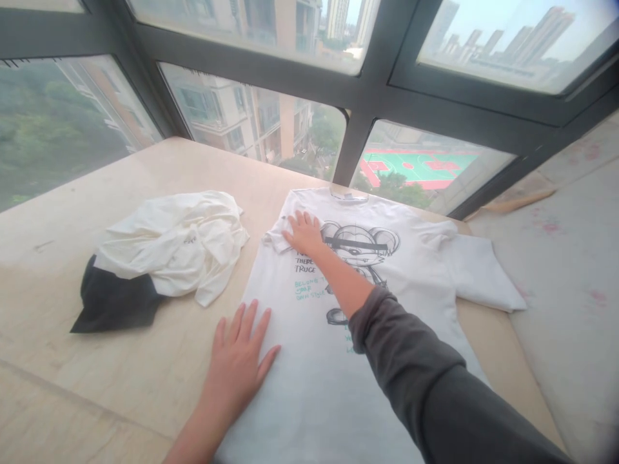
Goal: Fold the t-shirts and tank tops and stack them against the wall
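A white T-shirt [300,361] with a sketched bear print and lettering lies spread, front up, its collar toward the window. My right hand [304,232] reaches across and rests flat on the shirt's left shoulder, by the sleeve, which is folded inward. Its fingers are stretched out. My left hand [242,351] lies flat with fingers spread on the shirt's left side edge, lower down. On the right, the other sleeve [483,270] extends outward over the sill's edge toward the wall. The shirt's bottom hem is out of view.
A crumpled cream garment [178,238] and a black cloth [116,299] lie together at left on the beige stone sill [43,380]. Grey-framed windows [367,90] rise behind. A flower-patterned wall [575,258] borders the right side.
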{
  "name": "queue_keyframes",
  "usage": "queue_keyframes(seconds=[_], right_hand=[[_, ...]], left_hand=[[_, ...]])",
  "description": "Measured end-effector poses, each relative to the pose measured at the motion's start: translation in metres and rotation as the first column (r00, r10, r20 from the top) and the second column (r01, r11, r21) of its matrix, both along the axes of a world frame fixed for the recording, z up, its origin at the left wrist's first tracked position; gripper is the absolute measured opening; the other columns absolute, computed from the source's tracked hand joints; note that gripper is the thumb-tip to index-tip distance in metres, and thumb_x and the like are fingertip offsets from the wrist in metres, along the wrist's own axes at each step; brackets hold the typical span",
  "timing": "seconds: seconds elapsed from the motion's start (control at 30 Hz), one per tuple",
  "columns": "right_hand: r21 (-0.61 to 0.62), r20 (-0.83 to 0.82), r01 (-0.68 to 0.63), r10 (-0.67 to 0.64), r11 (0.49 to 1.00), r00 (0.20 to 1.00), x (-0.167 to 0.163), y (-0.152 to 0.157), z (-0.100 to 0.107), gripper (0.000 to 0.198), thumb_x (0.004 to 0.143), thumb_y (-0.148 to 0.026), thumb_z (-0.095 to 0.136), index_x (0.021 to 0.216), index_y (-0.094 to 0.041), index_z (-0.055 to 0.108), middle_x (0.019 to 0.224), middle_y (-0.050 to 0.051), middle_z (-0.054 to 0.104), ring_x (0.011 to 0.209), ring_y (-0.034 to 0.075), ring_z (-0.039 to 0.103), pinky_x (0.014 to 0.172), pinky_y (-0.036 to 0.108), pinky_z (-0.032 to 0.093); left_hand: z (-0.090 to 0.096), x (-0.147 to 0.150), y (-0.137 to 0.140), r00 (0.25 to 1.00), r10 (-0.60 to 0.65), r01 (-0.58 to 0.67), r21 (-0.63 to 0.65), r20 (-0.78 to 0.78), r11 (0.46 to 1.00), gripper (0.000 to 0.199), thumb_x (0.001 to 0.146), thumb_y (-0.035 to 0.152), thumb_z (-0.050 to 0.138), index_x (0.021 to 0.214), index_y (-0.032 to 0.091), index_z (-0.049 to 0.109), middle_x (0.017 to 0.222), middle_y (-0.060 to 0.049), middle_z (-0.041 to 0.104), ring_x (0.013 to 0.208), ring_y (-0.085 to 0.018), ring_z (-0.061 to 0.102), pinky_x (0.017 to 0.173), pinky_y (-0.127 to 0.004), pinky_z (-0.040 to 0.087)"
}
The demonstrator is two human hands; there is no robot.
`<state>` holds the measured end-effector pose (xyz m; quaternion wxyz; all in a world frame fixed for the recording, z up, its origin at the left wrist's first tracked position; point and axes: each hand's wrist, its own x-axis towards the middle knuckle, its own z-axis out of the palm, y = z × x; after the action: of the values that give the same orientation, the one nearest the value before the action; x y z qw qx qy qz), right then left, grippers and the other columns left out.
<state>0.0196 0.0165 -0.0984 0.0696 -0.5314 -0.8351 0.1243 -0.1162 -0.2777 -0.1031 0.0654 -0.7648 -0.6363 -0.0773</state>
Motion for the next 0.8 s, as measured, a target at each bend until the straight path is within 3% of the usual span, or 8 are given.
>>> queue_keyframes(seconds=[0.1,0.23,0.47,0.53,0.6,0.7,0.77,0.8], right_hand=[[0.013,-0.015,0.021,-0.02,1.0,1.0,0.005,-0.018,0.007,0.066,0.098,-0.055,0.036,0.154,-0.02,0.031,0.166,0.011,0.013,0.152,0.031,0.007,0.121,0.056,0.006],[0.046,-0.045,-0.021,0.024,0.999,0.999,0.037,-0.08,0.008,0.067,0.097,-0.053,0.04,0.154,-0.02,0.031,0.166,0.011,0.013,0.152,0.031,0.008,0.121,0.057,0.009],[0.116,-0.056,-0.037,0.044,0.993,0.998,0.155,-0.228,-0.001,0.057,0.1,-0.045,0.038,0.15,-0.017,0.041,0.162,0.011,0.026,0.15,0.03,0.021,0.121,0.052,0.023],[0.163,-0.067,-0.003,0.014,0.987,0.998,0.189,-0.265,-0.007,0.054,0.1,-0.04,0.04,0.149,-0.017,0.042,0.16,0.011,0.031,0.149,0.029,0.025,0.119,0.051,0.028],[0.202,-0.082,0.016,0.001,0.979,0.997,0.217,-0.297,-0.014,0.052,0.099,-0.036,0.042,0.147,-0.018,0.043,0.159,0.01,0.033,0.148,0.028,0.027,0.118,0.05,0.03],[0.246,-0.092,0.042,-0.02,0.968,0.996,0.244,-0.334,-0.022,0.05,0.098,-0.034,0.046,0.146,-0.02,0.044,0.157,0.009,0.037,0.148,0.027,0.029,0.118,0.048,0.032],[0.266,-0.098,0.074,-0.049,0.961,0.994,0.253,-0.351,-0.024,0.051,0.097,-0.033,0.047,0.146,-0.02,0.043,0.156,0.009,0.038,0.147,0.027,0.03,0.117,0.048,0.033],[0.274,-0.1,0.088,-0.063,0.958,0.993,0.257,-0.357,-0.025,0.051,0.097,-0.032,0.047,0.147,-0.019,0.042,0.156,0.009,0.039,0.147,0.027,0.031,0.117,0.048,0.034]], left_hand=[[-0.002,-0.011,-0.016,1.0,0.01,-0.01,0.019,0.007,1.0,0.058,0.093,0.047,0.045,0.143,0.018,0.051,0.155,-0.017,0.04,0.142,-0.039,0.038,0.11,-0.058,0.033],[-0.002,-0.023,-0.028,1.0,0.013,-0.012,0.04,-0.022,0.999,0.055,0.093,0.046,0.043,0.139,0.018,0.054,0.153,-0.017,0.044,0.139,-0.039,0.041,0.108,-0.058,0.035],[0.0,-0.037,-0.07,1.0,0.018,-0.018,0.132,-0.003,0.991,0.048,0.094,0.042,0.043,0.13,0.015,0.056,0.138,-0.017,0.059,0.129,-0.036,0.052,0.103,-0.051,0.041],[0.006,-0.034,-0.091,0.995,0.078,-0.085,0.147,0.056,0.985,0.046,0.094,0.042,0.042,0.126,0.013,0.057,0.127,-0.017,0.065,0.116,-0.032,0.06,0.099,-0.046,0.046],[0.014,-0.027,-0.11,0.965,0.23,-0.242,0.091,0.129,0.966,0.048,0.094,0.044,0.038,0.125,0.011,0.055,0.119,-0.017,0.068,0.104,-0.03,0.065,0.092,-0.043,0.05],[0.028,-0.021,-0.125,0.797,0.561,-0.525,-0.2,0.224,0.827,0.056,0.092,0.051,0.036,0.13,0.013,0.051,0.11,-0.014,0.07,0.091,-0.028,0.07,0.074,-0.039,0.054],[0.031,-0.026,-0.126,0.66,0.706,-0.576,-0.429,0.258,0.696,0.056,0.087,0.056,0.04,0.125,0.017,0.054,0.097,-0.009,0.073,0.082,-0.027,0.071,0.066,-0.037,0.054],[0.031,-0.03,-0.125,0.619,0.734,-0.556,-0.504,0.279,0.661,0.054,0.085,0.058,0.042,0.119,0.019,0.057,0.09,-0.006,0.074,0.077,-0.027,0.071,0.065,-0.036,0.055]])
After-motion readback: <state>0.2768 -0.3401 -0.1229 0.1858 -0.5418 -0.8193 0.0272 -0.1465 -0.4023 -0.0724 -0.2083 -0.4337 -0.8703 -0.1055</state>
